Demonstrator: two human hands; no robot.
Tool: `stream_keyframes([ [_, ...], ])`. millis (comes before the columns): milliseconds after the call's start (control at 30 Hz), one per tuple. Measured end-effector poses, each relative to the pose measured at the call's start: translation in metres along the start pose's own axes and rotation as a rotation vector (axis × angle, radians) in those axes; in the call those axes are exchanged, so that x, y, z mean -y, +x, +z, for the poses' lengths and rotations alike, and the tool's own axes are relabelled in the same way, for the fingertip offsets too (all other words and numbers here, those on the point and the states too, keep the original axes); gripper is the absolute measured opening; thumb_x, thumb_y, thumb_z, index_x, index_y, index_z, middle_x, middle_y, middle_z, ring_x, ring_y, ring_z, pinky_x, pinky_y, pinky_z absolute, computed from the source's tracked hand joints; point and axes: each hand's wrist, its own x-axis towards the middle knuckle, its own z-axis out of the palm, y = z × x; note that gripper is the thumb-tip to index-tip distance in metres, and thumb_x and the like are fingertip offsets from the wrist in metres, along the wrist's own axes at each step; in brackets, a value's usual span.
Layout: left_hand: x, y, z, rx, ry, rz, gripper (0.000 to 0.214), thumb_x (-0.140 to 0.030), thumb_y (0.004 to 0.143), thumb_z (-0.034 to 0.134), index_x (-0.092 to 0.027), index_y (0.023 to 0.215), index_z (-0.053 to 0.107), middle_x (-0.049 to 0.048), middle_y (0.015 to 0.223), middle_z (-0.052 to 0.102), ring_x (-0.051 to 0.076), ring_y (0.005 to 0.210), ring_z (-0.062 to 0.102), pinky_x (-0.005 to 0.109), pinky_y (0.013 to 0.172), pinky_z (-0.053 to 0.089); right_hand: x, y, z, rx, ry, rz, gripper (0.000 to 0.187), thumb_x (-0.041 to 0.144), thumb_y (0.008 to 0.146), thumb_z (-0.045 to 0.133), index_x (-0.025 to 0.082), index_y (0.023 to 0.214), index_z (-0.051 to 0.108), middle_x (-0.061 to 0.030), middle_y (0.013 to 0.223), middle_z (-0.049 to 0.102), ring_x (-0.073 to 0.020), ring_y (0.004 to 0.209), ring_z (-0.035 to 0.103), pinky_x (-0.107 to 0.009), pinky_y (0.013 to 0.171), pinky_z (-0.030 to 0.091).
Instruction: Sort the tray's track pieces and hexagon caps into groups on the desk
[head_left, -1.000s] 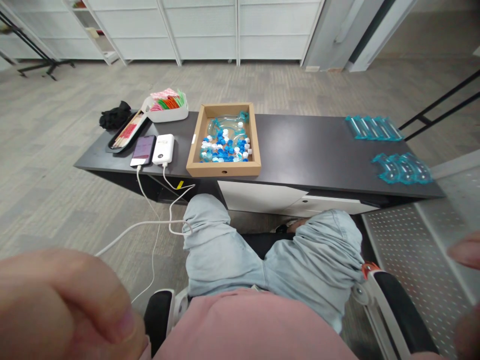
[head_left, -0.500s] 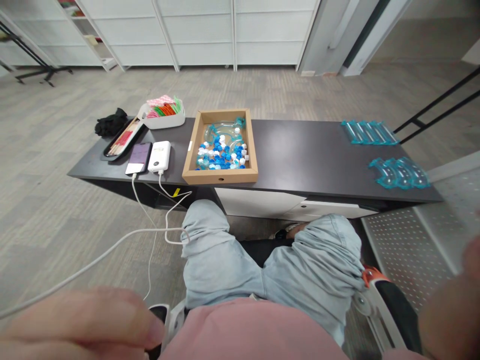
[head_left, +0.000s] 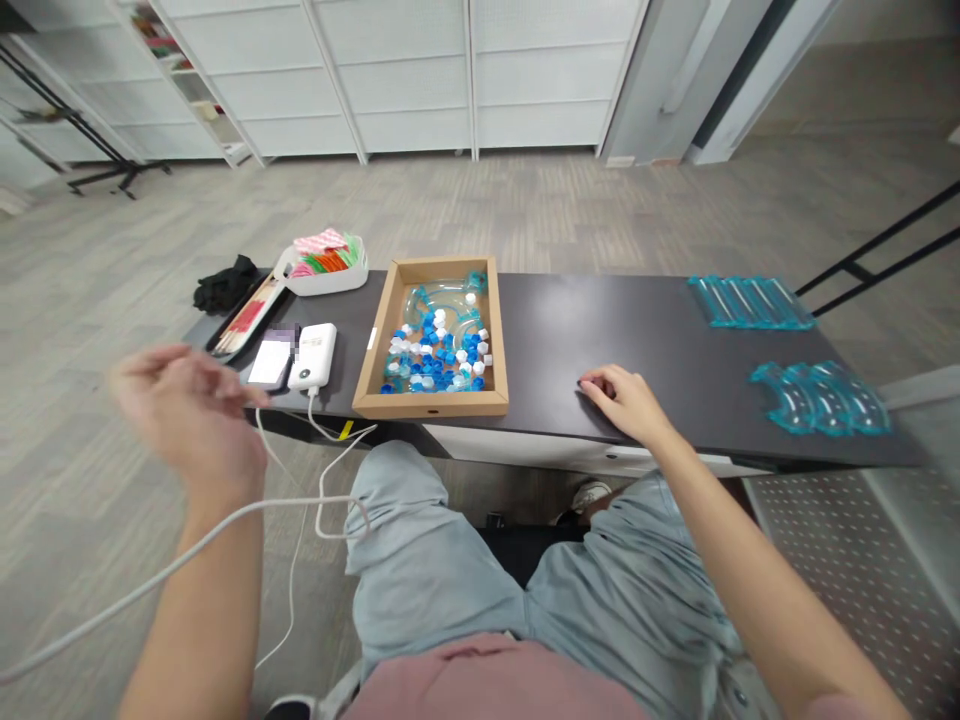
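My left hand (head_left: 191,405), smeared by motion, is raised in front of the table's left end, nearest to the phone (head_left: 271,362) and the white power bank (head_left: 313,357). Its fingers are too blurred to read. My right hand (head_left: 622,402) rests on the dark table near the front edge, fingers curled and closed. A tiny dark spot shows at its fingertips; whether anything is held is hidden. Between the hands lies a cardboard tray (head_left: 431,410) with many blue and white small pieces (head_left: 442,350) and clear curved tubes with teal ends (head_left: 439,298).
Teal-ended straight tubes (head_left: 750,302) and curved tubes (head_left: 821,398) lie in rows at the right end. At left are a white basket (head_left: 322,283), a black tray of sticks (head_left: 247,318) and black cloth (head_left: 225,287). A white cable (head_left: 187,555) crosses the foreground.
Both hands have moved forward from the lower edges of the view. The right has come down onto the table; the left has risen toward the phone. The view has tilted up slightly.
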Motion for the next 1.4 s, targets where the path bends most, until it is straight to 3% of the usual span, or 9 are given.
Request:
stream_keyframes([
  [67, 0.010, 0.012, 0.052, 0.216, -0.018, -0.033, 0.029, -0.036, 0.100, 0.069, -0.024, 0.123, 0.056, -0.0024, 0.090, 0.057, 0.015, 0.072, 0.053, 0.024, 0.057, 0.055, -0.003, 0.012, 0.010, 0.035, -0.091, -0.027, 0.032, 0.046, 0.110, 0.057, 0.024, 0.115, 0.081, -0.0084, 0.093, 0.078, -0.0268, 0.088, 0.071, -0.043, 0.089, 0.049],
  [200, 0.030, 0.026, 0.159, 0.774, 0.333, 0.010, 0.035, -0.046, 0.098, 0.072, -0.021, 0.122, 0.066, 0.0062, 0.103, 0.074, 0.022, 0.091, 0.069, 0.037, 0.085, 0.062, -0.005, 0.008, 0.015, 0.045, -0.142, -0.076, 0.034, 0.045, 0.114, 0.056, 0.026, 0.126, 0.080, -0.0094, 0.100, 0.077, -0.0284, 0.095, 0.070, -0.043, 0.091, 0.043],
  [333, 0.039, 0.025, 0.212, 1.012, 0.655, -0.085, 0.048, -0.051, 0.102, 0.072, -0.018, 0.137, 0.066, 0.0121, 0.118, 0.081, 0.029, 0.099, 0.077, 0.042, 0.096, 0.059, -0.003, 0.002, 0.012, 0.087, -0.141, -0.050, 0.031, 0.041, 0.115, 0.056, 0.024, 0.126, 0.079, -0.0115, 0.108, 0.080, -0.0299, 0.101, 0.071, -0.043, 0.092, 0.042],
  [500, 0.035, 0.013, 0.217, 1.110, 0.802, -0.084, 0.058, -0.056, 0.102, 0.077, -0.020, 0.146, 0.064, 0.0153, 0.134, 0.081, 0.036, 0.124, 0.078, 0.042, 0.099, 0.059, 0.005, 0.008, 0.008, 0.139, -0.152, -0.038, 0.024, 0.035, 0.114, 0.058, 0.023, 0.123, 0.077, -0.0109, 0.116, 0.083, -0.0294, 0.105, 0.073, -0.044, 0.094, 0.042],
  [633, 0.036, 0.009, 0.218, 1.146, 0.893, -0.052, 0.047, -0.040, 0.107, 0.070, -0.018, 0.149, 0.067, 0.0148, 0.134, 0.082, 0.033, 0.123, 0.079, 0.041, 0.104, 0.061, 0.003, 0.009, 0.010, 0.117, -0.183, -0.082, 0.021, 0.033, 0.115, 0.058, 0.024, 0.124, 0.075, -0.0095, 0.118, 0.083, -0.0292, 0.108, 0.074, -0.043, 0.094, 0.042],
  [767, 0.038, 0.012, 0.218, 1.099, 0.969, -0.008, 0.043, -0.029, 0.112, 0.052, -0.020, 0.147, 0.075, 0.0169, 0.143, 0.079, 0.036, 0.132, 0.077, 0.046, 0.112, 0.060, -0.002, 0.007, 0.016, 0.075, -0.207, -0.121, 0.022, 0.034, 0.115, 0.058, 0.024, 0.126, 0.074, -0.0092, 0.118, 0.083, -0.0295, 0.108, 0.074, -0.042, 0.093, 0.042],
  [933, 0.038, 0.007, 0.222, 1.073, 0.983, 0.065, 0.034, -0.040, 0.108, 0.066, -0.023, 0.132, 0.083, 0.0162, 0.149, 0.075, 0.041, 0.133, 0.076, 0.050, 0.115, 0.060, -0.002, 0.006, 0.022, 0.015, -0.252, -0.117, 0.024, 0.035, 0.115, 0.057, 0.024, 0.126, 0.075, -0.0108, 0.117, 0.082, -0.0308, 0.109, 0.074, -0.042, 0.093, 0.042],
  [1067, 0.037, 0.003, 0.226, 1.012, 0.971, 0.065, 0.029, -0.028, 0.104, 0.067, -0.023, 0.128, 0.083, 0.0141, 0.139, 0.080, 0.037, 0.131, 0.077, 0.046, 0.112, 0.061, -0.001, 0.006, 0.023, 0.009, -0.271, -0.101, 0.027, 0.038, 0.114, 0.057, 0.022, 0.127, 0.075, -0.0126, 0.115, 0.082, -0.0317, 0.108, 0.073, -0.042, 0.094, 0.043],
  [1400, 0.009, 0.016, 0.182, 0.773, 0.755, 0.157, 0.029, -0.032, 0.114, 0.057, -0.022, 0.131, 0.079, 0.0147, 0.142, 0.078, 0.033, 0.134, 0.073, 0.042, 0.114, 0.057, 0.000, 0.010, 0.021, -0.003, -0.238, -0.059, 0.028, 0.040, 0.109, 0.058, 0.021, 0.122, 0.075, -0.0124, 0.108, 0.079, -0.0319, 0.104, 0.072, -0.042, 0.094, 0.044],
])
